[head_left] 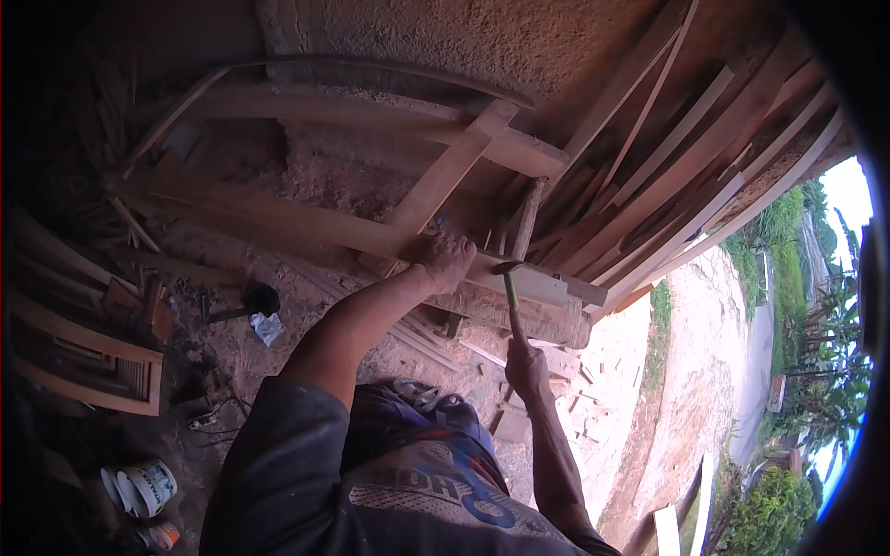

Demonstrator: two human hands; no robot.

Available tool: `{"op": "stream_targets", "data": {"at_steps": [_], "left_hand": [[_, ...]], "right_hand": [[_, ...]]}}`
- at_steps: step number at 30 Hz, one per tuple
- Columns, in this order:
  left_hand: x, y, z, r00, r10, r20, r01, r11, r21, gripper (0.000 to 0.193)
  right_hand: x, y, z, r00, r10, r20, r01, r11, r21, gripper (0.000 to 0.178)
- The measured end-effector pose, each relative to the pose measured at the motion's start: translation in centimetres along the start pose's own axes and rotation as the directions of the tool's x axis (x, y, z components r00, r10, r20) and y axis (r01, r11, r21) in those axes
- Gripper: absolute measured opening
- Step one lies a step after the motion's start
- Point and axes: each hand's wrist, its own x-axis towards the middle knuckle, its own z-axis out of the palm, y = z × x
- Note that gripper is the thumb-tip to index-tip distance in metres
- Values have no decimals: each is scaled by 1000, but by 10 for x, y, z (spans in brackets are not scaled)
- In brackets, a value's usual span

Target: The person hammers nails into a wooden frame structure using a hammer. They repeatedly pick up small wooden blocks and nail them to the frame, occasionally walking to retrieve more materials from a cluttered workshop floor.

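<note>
A long wooden frame (324, 225) lies in front of me, with a flat crosspiece (451, 169) joining its near and far rails. My left hand (447, 263) is closed over the near rail, close to where the crosspiece meets it. My right hand (527, 369) grips a hammer (514, 301) by the lower part of its handle. The hammer's dark head is up at the near rail, to the right of my left hand; whether it touches the wood I cannot tell. Under the rail's right end is a thick timber beam (561, 320).
Long boards (667, 199) lean against the wall at the right. A slatted wooden piece (97, 371) stands at the left. White buckets (144, 488) sit on the floor at lower left, and wood scraps (584, 408) litter the ground. Outdoors, a path (746, 343) runs along the right.
</note>
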Motion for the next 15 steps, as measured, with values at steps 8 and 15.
{"op": "stream_targets", "data": {"at_steps": [8, 15], "left_hand": [[-10, -12, -8, 999, -44, -19, 44, 999, -13, 43], [-1, -19, 7, 998, -52, -46, 51, 998, -23, 52]], "right_hand": [[14, -83, -61, 715, -229, -660, 284, 959, -25, 69], [16, -61, -52, 985, 133, -110, -114, 980, 164, 66]]}}
